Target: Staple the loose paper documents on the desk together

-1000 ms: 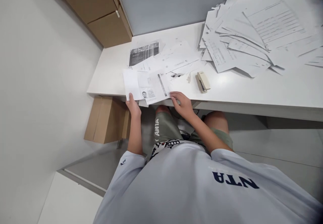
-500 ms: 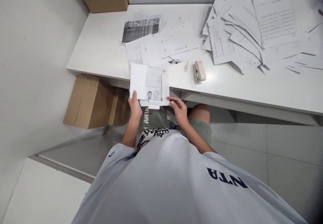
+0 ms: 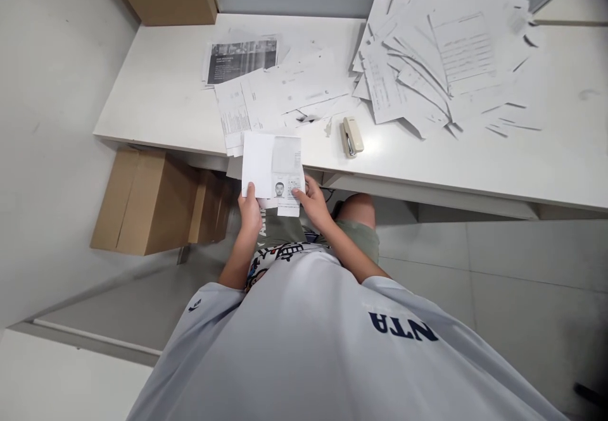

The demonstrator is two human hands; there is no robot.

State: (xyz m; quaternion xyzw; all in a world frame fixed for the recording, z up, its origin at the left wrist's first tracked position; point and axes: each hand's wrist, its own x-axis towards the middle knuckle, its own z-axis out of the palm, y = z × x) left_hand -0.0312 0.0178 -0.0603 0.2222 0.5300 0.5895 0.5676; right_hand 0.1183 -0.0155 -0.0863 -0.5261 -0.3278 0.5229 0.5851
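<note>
**Photocopied ID sheet held in both hands over the desk edge**

A pale grey sweatshirt with navy lettering filled the foreground. Olive shorts and a bare knee showed below the desk edge. The left hand pinched the sheet's lower left part, thumb on top, the other digits hidden behind the paper. The right hand lay at the lower right edge, its fingers slightly spread with the tips on the paper, just beside a small portrait photo. Its thumb could not be made out, so a pinch there could not be confirmed. The sheet sat between the hands, its upper part over the desk, with a plain white sheet lying across its left side. The small print was too fine to read.

Farther out on the desk lay loose printed sheets and a page with a dark photo. A beige stapler lay on its side nearby, with small scraps beside it, their kind unclear. A fanned pile of forms spread at upper right. A cardboard box stood under the desk at left, partly hidden by it.
</note>
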